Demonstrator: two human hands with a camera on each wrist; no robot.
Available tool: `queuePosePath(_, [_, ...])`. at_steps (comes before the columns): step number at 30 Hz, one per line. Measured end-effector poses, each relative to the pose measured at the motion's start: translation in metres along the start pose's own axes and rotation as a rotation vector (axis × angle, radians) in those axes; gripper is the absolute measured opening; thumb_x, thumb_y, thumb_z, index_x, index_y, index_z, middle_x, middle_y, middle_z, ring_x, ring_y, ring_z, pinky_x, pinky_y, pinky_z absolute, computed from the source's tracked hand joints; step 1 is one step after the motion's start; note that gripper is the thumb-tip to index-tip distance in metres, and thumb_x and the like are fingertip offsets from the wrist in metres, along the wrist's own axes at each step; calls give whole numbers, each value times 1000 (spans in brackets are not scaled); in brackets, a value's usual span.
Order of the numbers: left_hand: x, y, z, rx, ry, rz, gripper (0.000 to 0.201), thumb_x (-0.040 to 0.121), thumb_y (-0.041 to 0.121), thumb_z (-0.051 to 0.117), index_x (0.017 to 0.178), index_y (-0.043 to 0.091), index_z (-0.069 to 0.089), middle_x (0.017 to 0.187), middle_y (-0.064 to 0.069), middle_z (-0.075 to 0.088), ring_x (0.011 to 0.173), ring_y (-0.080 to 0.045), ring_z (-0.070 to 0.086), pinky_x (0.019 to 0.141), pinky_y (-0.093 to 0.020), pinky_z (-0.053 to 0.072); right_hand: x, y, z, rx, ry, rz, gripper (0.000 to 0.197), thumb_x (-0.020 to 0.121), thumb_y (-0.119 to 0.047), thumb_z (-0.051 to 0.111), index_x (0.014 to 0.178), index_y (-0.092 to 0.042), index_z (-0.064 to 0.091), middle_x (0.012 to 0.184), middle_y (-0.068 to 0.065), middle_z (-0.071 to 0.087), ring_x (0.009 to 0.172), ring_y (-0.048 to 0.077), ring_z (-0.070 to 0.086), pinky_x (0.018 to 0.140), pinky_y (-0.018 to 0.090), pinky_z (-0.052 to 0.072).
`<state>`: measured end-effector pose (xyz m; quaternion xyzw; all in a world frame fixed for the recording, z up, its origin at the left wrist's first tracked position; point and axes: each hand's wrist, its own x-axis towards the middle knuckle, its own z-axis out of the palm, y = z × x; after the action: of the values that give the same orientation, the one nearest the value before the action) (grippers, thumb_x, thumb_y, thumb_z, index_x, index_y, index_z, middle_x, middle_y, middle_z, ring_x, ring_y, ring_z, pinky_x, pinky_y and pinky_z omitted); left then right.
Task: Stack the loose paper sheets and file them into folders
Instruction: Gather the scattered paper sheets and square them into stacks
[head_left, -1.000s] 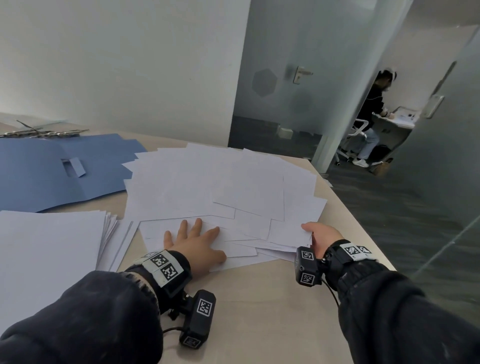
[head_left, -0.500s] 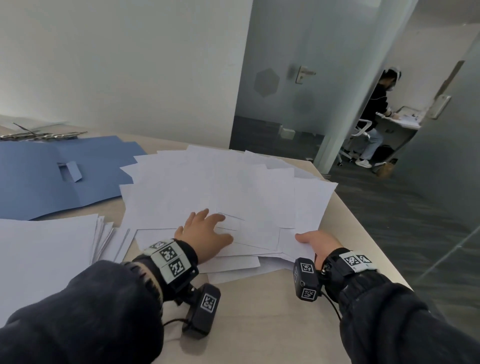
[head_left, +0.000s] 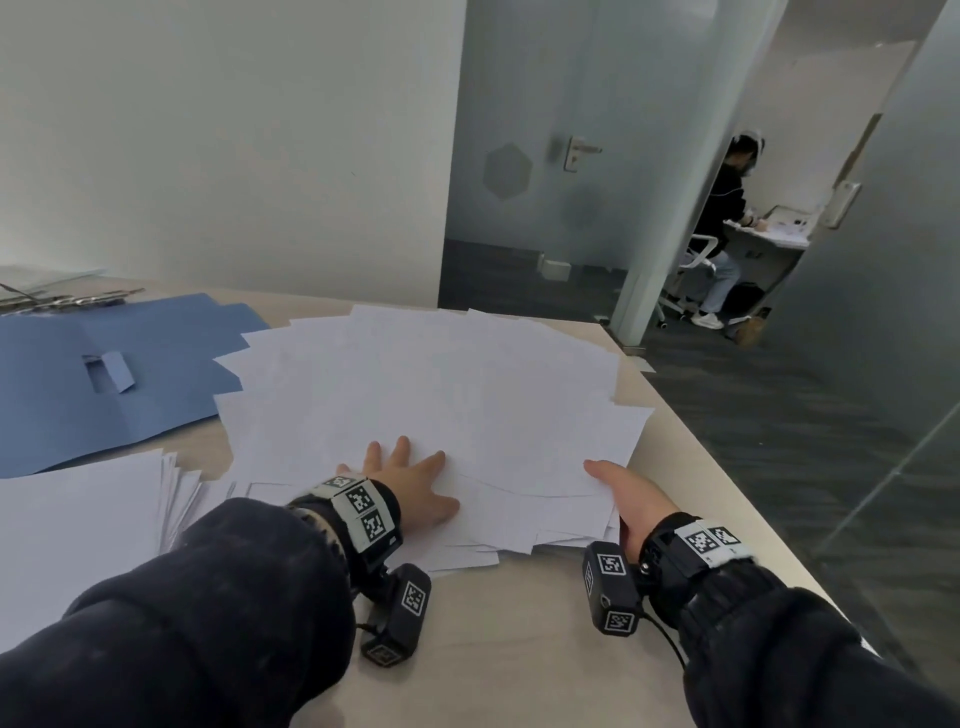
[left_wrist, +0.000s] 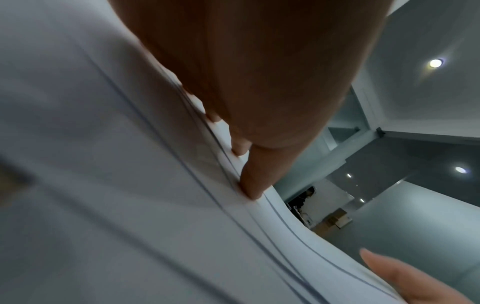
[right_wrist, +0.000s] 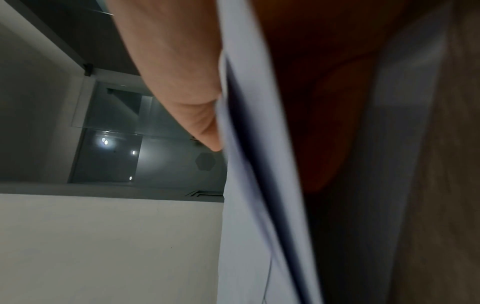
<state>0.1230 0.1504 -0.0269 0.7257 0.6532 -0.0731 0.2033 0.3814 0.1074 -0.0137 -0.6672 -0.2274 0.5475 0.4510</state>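
Head view: loose paper sheets (head_left: 426, 395) lie in a ragged, overlapping heap on a beige table (head_left: 519, 649), spreading from mid-table to near its right edge. Left hand (head_left: 415, 488) lies flat on the near part of the heap, fingers straight and spread, palm down, pressing the top sheets. Right hand (head_left: 631, 501) is at the heap's near right corner, thumb on top of the sheets, fingers out of sight beneath them.

Left wrist view: fingertips (left_wrist: 250, 189) press into the white paper, which bows slightly under them; the other hand's thumb shows at lower right. Blurred.

Right wrist view: thumb above several sheet edges, palm and fingers dark below them, so this hand pinches the corner of the heap between thumb and fingers. The near right edge is lifted a little off the table there.

Blue folder (head_left: 104, 374) lies open and flat at far left, its right edge tucked under the heap. Neater stack of white paper (head_left: 78, 525) sits at near left, just beside the heap. Metal clips (head_left: 62, 300) rest beyond the folder. Seated person (head_left: 724, 228) at a desk is visible past the glass door (head_left: 545, 130) at far right.
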Motion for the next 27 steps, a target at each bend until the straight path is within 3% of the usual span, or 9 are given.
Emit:
queuePosePath(2, [-10, 5, 3, 20, -14, 45, 79, 87, 65, 44, 155, 52, 6, 170, 6, -12, 155, -32, -14, 120, -66, 1, -4, -1, 2, -7, 6, 1, 29, 93, -29, 68, 110, -6, 68, 102, 19, 76, 92, 39, 73, 93, 55, 54])
queuePosePath(6, [-29, 12, 14, 46, -8, 140, 82, 85, 64, 46, 156, 48, 8, 170, 7, -8, 156, -31, -12, 121, -62, 2, -11, 0, -2, -60, 15, 13, 34, 89, -30, 71, 111, -5, 68, 108, 22, 73, 94, 41, 72, 92, 54, 53])
queuePosePath(9, [-42, 15, 17, 21, 0, 226, 84, 87, 65, 49, 158, 44, 9, 170, 8, -2, 157, -26, -7, 124, -55, 4, -11, 4, -10, -111, 31, 35, 32, 91, -17, 69, 116, 3, 64, 111, 27, 70, 93, 40, 67, 94, 55, 49])
queuePosePath(12, [-48, 13, 16, -147, 70, 246, 82, 93, 59, 54, 160, 39, 12, 171, 6, 5, 157, -21, 6, 126, -45, 13, -12, 9, -21, -179, 38, 47, 29, 92, 1, 63, 118, 12, 61, 109, 31, 68, 90, 42, 67, 91, 56, 51])
queuePosePath(15, [-40, 3, 12, -133, 182, 64, 88, 92, 65, 50, 161, 37, 5, 171, -5, -5, 157, -30, -1, 126, -51, 11, -17, 11, -29, -212, 20, 35, 30, 90, 6, 61, 119, 16, 59, 104, 30, 65, 89, 43, 65, 86, 55, 53])
queuePosePath(18, [-30, -12, 12, -103, 116, -99, 92, 87, 70, 47, 161, 33, 7, 170, -9, -3, 155, -36, -1, 124, -57, 10, -25, 17, -35, -220, -14, 39, 30, 92, 4, 59, 119, 16, 58, 102, 29, 65, 86, 41, 65, 66, 44, 56])
queuePosePath(20, [-30, -16, 16, -58, 57, -75, 95, 79, 72, 47, 159, 34, 13, 169, -6, 0, 155, -35, 1, 122, -57, 13, -31, 21, -39, -190, -42, 53, 17, 93, 2, 55, 109, 8, 59, 94, 26, 67, 74, 37, 66, 53, 36, 54])
queuePosePath(23, [-41, -8, 24, -19, 24, 20, 96, 76, 72, 47, 159, 37, 12, 169, -2, -3, 155, -33, -2, 122, -56, 13, -35, 22, -44, -152, -9, 52, 7, 93, -6, 57, 98, -3, 55, 74, 16, 60, 56, 29, 58, 53, 30, 48])
queuePosePath(27, [-63, 11, 31, 7, 21, 159, 94, 82, 70, 49, 160, 36, 8, 170, 2, -2, 156, -28, -3, 124, -51, 12, -41, 20, -44, -128, 30, 35, 14, 97, -17, 60, 95, -4, 61, 77, 16, 68, 64, 31, 63, 60, 33, 48])
